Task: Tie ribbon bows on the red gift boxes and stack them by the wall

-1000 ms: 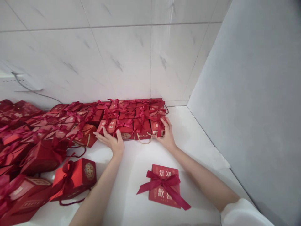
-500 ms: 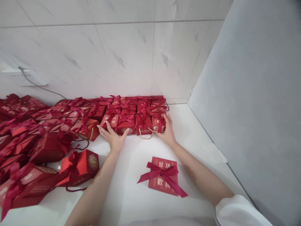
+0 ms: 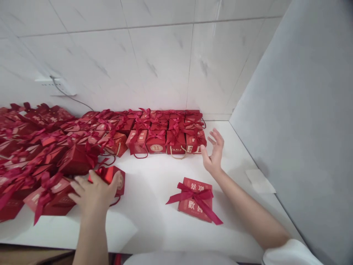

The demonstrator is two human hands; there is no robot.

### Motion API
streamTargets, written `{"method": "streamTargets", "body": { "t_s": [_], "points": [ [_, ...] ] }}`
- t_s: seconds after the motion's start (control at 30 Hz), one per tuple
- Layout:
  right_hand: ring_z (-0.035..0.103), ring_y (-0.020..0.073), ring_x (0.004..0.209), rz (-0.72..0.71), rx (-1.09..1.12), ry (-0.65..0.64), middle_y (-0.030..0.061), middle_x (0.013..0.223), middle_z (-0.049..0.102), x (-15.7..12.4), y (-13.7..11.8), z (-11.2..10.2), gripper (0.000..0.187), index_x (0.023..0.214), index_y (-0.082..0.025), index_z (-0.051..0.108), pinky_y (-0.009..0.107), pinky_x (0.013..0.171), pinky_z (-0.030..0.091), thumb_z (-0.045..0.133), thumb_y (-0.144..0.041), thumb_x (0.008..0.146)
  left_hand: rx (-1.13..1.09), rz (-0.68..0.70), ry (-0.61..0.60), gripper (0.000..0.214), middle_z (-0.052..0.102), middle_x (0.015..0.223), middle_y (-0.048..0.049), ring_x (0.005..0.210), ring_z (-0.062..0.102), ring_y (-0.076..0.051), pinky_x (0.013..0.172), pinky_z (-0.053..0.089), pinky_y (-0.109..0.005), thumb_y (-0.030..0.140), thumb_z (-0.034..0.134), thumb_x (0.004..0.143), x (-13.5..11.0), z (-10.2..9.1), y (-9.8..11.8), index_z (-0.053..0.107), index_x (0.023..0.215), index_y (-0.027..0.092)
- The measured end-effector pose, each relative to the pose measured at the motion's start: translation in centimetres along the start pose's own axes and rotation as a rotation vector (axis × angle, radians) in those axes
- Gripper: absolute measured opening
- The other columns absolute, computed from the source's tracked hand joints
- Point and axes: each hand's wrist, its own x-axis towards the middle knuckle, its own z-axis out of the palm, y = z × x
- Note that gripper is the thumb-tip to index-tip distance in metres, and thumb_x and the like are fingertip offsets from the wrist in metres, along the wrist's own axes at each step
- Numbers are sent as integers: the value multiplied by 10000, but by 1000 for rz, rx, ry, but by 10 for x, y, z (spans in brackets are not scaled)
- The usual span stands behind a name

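Note:
My left hand (image 3: pixel 95 189) is spread over a bright red gift box (image 3: pixel 121 180) at the near edge of the pile; whether it touches the box I cannot tell. My right hand (image 3: pixel 214 152) is open, fingers apart and slightly curled, beside the right end of the neat rows of ribbon-tied gift boxes (image 3: pixel 156 141). It seems to be just clear of the corner box (image 3: pixel 195 142). Nearer to me, between my arms, a single red gift box (image 3: pixel 190 209) with a crimson bow and pale characters sits on the white table.
A loose pile of red gift boxes (image 3: pixel 74 162) covers the left side. White tiled wall (image 3: pixel 162 66) stands behind, with a cable (image 3: pixel 68 96) on the left. A grey panel (image 3: pixel 298 110) rises on the right, a pale slip (image 3: pixel 260 180) lying beside it on the white table (image 3: pixel 149 221).
My left hand has left the front of the rows and moved left and nearer, over the bright red box. My right hand has come off the corner box. The view has shifted left.

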Motion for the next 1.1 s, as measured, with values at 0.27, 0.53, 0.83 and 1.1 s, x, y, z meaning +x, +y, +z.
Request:
{"method": "streamTargets", "body": {
  "t_s": [0.27, 0.53, 0.83, 1.1],
  "points": [
    [511, 240, 1259, -149, 127, -442, 87, 1315, 550, 19, -54, -4, 298, 1279, -276, 505, 464, 1054, 462, 493, -259, 982, -429, 306, -388, 839, 247, 1588, -159, 1481, 203, -343, 1168, 275, -527, 664, 430, 857, -27, 6, 13, 308, 1530, 179],
    [355, 281, 1408, -44, -23, -947, 73, 1551, 319, 18, -56, -1, 561, 1424, -303, 422, 511, 1133, 374, 615, -467, 923, -465, 328, -126, 774, 395, 1495, -182, 1440, 292, -323, 1202, 245, -466, 544, 574, 817, 54, 12, 41, 445, 1417, 73],
    [307, 262, 1440, -19, -24, -970, 66, 1565, 294, 15, -49, 4, 519, 1437, -316, 406, 504, 1152, 352, 574, -411, 955, -193, 187, -94, 954, 336, 1477, -280, 1412, 232, -480, 1101, 197, -690, 543, 668, 782, 154, 48, 24, 275, 1456, -7],
    [333, 242, 1431, -32, -69, -925, 52, 1554, 314, 21, -49, -5, 507, 1438, -331, 397, 475, 1156, 364, 565, -353, 961, -34, 160, -57, 927, 410, 1387, -284, 1338, 373, -467, 1089, 198, -696, 587, 693, 706, 119, 51, 46, 379, 1441, 117]
  ]
}}
